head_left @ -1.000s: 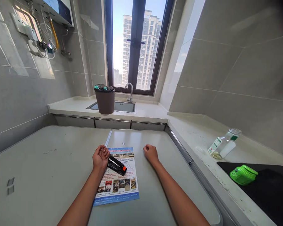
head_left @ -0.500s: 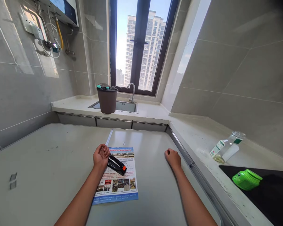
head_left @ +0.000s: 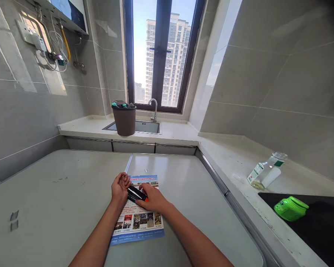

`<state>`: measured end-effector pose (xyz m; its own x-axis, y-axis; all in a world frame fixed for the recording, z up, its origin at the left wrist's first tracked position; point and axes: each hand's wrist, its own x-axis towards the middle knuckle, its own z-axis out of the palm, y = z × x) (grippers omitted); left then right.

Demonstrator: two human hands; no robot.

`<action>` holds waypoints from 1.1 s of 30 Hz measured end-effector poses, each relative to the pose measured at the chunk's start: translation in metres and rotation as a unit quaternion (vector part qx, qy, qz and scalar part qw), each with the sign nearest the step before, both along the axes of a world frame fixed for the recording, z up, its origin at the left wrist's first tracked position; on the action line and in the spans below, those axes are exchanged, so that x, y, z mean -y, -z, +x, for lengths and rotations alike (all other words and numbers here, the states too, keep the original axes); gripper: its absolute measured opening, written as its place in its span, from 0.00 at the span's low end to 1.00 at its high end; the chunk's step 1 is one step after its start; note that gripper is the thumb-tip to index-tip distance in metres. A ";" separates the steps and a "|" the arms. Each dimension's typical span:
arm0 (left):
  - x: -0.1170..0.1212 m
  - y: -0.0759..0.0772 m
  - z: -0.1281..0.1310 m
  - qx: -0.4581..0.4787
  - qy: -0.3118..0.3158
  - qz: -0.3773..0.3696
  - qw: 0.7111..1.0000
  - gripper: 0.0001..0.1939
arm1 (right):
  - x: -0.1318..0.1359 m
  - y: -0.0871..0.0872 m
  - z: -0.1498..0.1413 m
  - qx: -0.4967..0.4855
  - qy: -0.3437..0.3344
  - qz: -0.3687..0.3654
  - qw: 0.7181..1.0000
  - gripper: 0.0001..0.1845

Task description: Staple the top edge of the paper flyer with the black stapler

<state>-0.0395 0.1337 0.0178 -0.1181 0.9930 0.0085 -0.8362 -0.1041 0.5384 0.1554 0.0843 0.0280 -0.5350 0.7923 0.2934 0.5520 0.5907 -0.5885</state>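
Note:
A small black device with an orange end [head_left: 135, 193] lies on a printed colour leaflet [head_left: 139, 218], which is flat on the pale grey table [head_left: 58, 207]. My left hand [head_left: 119, 188] is curled round the device's left end. My right hand [head_left: 153, 197] covers its right end, fingers closed on it. Both forearms reach in from the bottom of the view.
A brown bin [head_left: 124, 118] stands beside the sink [head_left: 146, 127] and tap under the window. On the right counter lie a clear bottle [head_left: 264, 170], a white tube, and a green lidded container [head_left: 291, 208] on a black hob. A metal rail edges the table's right side.
My right hand moved left from the table's right side onto the black device. My left hand stayed on the device's left end.

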 end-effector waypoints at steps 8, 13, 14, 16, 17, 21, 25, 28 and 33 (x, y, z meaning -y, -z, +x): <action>0.005 -0.002 0.012 -0.141 0.022 0.008 0.990 0.11 | 0.004 -0.004 0.036 0.047 0.013 0.029 0.998 0.08; 0.015 0.003 0.036 -0.317 0.093 0.064 0.942 0.10 | 0.016 0.002 0.085 0.022 0.052 0.005 0.998 0.07; 0.018 0.004 0.040 -0.387 0.102 0.109 0.910 0.08 | 0.019 0.003 0.094 0.010 0.062 -0.001 0.998 0.07; 0.023 0.008 0.045 -0.529 0.100 0.204 0.818 0.03 | 0.024 0.003 0.109 -0.011 0.072 -0.014 0.997 0.10; 0.025 0.009 0.046 -0.585 0.097 0.241 0.768 0.01 | 0.026 0.002 0.115 -0.018 0.070 -0.019 0.997 0.13; 0.030 0.011 0.044 -0.703 0.101 0.290 0.642 0.11 | 0.026 -0.001 0.122 -0.037 0.058 -0.018 0.997 0.17; 0.030 0.010 0.043 -0.739 0.106 0.295 0.596 0.16 | 0.019 0.000 0.124 -0.059 0.076 0.000 0.995 0.14; 0.030 0.010 0.044 -0.749 0.113 0.300 0.580 0.17 | 0.016 0.001 0.128 -0.070 0.065 -0.003 0.995 0.16; 0.031 0.009 0.043 -0.734 0.126 0.308 0.592 0.15 | 0.015 0.002 0.129 -0.078 0.056 -0.009 0.995 0.16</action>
